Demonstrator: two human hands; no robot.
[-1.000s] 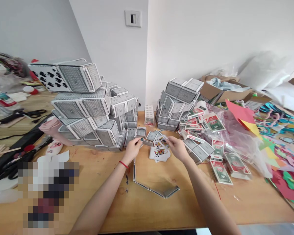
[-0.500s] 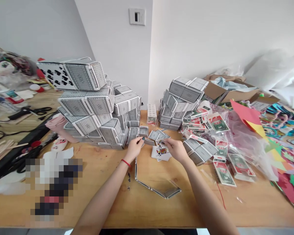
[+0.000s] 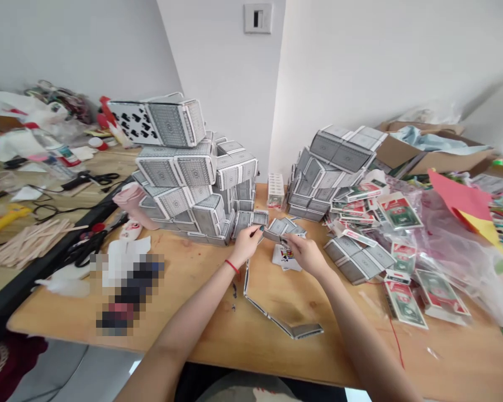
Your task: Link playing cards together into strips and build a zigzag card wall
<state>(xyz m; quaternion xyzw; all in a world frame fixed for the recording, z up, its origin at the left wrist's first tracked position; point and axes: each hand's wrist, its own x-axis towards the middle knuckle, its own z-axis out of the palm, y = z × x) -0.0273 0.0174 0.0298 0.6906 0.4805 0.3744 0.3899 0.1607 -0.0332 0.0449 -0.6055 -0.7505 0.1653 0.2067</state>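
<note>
My left hand [image 3: 246,245] and right hand [image 3: 305,254] pinch grey-backed playing card [image 3: 272,236], fingers together, beside card tower [image 3: 180,184]. Seemingly adding panel; next needs gentle, steady placement.

Craft sticks [image 3: 27,241] and scissors [image 3: 86,251] lie left, cardboard box [image 3: 436,159] right.
</note>
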